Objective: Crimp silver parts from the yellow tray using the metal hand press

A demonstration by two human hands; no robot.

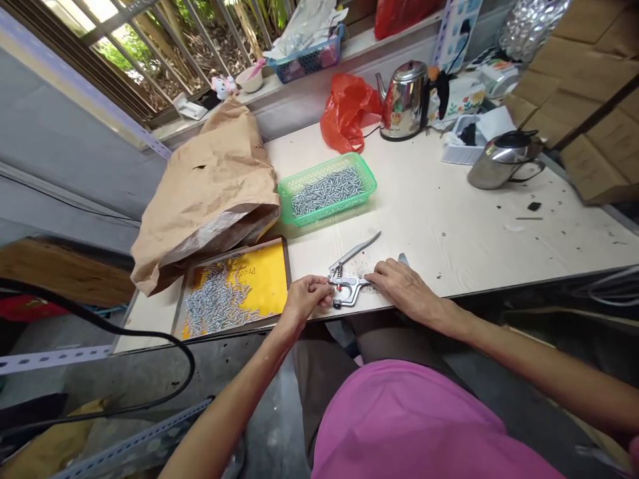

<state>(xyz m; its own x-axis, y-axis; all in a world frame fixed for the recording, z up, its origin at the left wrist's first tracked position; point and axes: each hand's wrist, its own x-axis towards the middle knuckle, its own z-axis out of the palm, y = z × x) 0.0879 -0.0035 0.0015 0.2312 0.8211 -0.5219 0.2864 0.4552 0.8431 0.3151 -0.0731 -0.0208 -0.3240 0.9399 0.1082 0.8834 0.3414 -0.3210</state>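
Observation:
A metal hand press tool (349,283) with long handles lies on the pale table (449,219) near its front edge. My left hand (305,297) is pinched at the tool's jaw, its fingers closed on something too small to make out. My right hand (399,285) rests on the lower handle, fingers curled over it. Just left of my hands a yellow tray (264,276) holds a heap of small silver metal parts (214,303). Behind the tool a green basket (367,174) holds more silver parts (327,189).
A crumpled brown paper bag (210,186) lies at the left, overlapping the tray. At the back stand a red plastic bag (347,113), a steel kettle (404,100) and a steel jug (504,159). Cardboard (584,86) leans at the right. A black cable (150,332) curves below the table's left.

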